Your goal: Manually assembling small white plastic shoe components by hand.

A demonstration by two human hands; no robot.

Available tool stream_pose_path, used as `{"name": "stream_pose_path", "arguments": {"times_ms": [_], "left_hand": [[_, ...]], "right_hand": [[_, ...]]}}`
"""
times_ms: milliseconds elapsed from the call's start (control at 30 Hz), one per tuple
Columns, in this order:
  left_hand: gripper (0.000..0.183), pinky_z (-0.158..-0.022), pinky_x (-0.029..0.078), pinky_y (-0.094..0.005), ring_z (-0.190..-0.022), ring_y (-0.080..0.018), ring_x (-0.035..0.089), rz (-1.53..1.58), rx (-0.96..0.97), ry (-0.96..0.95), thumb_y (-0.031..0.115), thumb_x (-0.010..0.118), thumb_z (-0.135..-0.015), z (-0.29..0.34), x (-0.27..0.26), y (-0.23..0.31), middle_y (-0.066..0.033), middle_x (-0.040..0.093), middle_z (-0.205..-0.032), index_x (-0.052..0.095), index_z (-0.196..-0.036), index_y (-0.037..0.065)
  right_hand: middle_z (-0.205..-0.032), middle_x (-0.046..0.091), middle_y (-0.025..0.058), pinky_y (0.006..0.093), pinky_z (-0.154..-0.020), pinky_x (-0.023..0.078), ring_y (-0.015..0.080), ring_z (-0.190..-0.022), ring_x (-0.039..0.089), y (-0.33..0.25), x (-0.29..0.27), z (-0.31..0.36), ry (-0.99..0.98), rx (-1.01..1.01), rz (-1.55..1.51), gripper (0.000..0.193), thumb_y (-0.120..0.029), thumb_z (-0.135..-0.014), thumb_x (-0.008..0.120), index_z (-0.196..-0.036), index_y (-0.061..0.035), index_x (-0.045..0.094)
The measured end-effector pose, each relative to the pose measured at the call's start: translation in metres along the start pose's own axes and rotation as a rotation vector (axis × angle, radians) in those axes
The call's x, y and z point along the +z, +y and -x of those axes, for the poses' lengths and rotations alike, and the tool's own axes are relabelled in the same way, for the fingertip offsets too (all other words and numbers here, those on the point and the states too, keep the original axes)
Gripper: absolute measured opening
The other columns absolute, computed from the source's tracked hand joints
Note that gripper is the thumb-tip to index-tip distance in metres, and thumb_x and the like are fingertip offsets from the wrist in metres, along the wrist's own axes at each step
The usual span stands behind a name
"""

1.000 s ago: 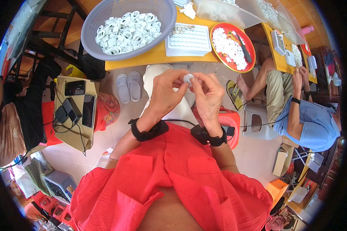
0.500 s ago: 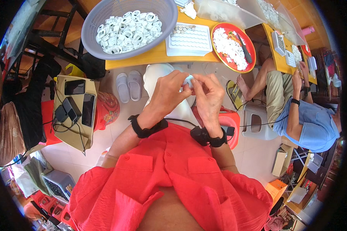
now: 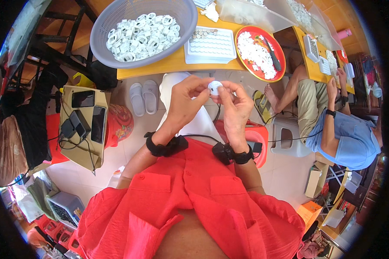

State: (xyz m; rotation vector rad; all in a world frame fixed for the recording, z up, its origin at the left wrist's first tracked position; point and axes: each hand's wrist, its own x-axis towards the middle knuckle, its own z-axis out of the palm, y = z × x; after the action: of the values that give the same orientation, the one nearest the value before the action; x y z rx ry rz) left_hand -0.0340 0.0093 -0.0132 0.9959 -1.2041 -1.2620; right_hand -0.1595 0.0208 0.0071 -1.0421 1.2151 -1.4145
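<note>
Between my two hands, above my lap, is a small round white plastic part (image 3: 214, 87) with a dark slot in its face. My right hand (image 3: 234, 103) pinches it between thumb and fingers. From the other side my left hand (image 3: 186, 99) closes its thumb and fingertips on the part's left edge. Beyond the hands, on the yellow table (image 3: 160, 71), stands a grey-purple basket (image 3: 103, 47) holding many similar white parts. A stack of white molded trays (image 3: 211, 54), with several round metallic pieces at its upper left, lies beside a red plate (image 3: 245, 64) of small white pieces.
A dark-handled tool (image 3: 274, 58) rests on the red plate. At left, a cardboard box (image 3: 73, 149) carries phones and cables. Grey slippers (image 3: 143, 99) lie on the floor below the table. A person in a blue shirt (image 3: 354, 140) sits working at right. Clear plastic bins (image 3: 250, 17) stand at the back.
The round white part has turned so its face with the dark slot now shows. My left hand's fingers have shifted and opened slightly around it.
</note>
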Motion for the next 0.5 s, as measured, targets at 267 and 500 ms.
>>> {"name": "stream_pose_path", "arguments": {"times_ms": [267,500], "left_hand": [[0.022,-0.072,0.048,-0.0242,-0.082,-0.0116,0.057,0.368,-0.242,0.101,0.002,0.058,-0.078,0.005,0.005,0.007,-0.0076,0.061,-0.094,0.059,-0.101,-0.002],[0.019,-0.066,0.046,-0.0228,-0.075,-0.0109,0.056,0.343,-0.199,0.143,0.001,0.058,-0.077,0.002,0.003,0.012,-0.0072,0.062,-0.087,0.062,-0.095,-0.002]], "right_hand": [[-0.08,0.06,0.0067,0.0206,-0.059,0.05,0.0115,-0.071,0.061,0.001,0.01,0.004,0.051,-0.056,-0.068,0.009,0.002,-0.081,0.056,-0.09,0.0021,0.055],[-0.073,0.06,0.0058,0.0219,-0.057,0.047,0.0111,-0.068,0.061,0.015,0.01,0.007,0.071,-0.245,0.196,0.009,-0.001,-0.079,0.06,-0.086,0.0011,0.055]]}}
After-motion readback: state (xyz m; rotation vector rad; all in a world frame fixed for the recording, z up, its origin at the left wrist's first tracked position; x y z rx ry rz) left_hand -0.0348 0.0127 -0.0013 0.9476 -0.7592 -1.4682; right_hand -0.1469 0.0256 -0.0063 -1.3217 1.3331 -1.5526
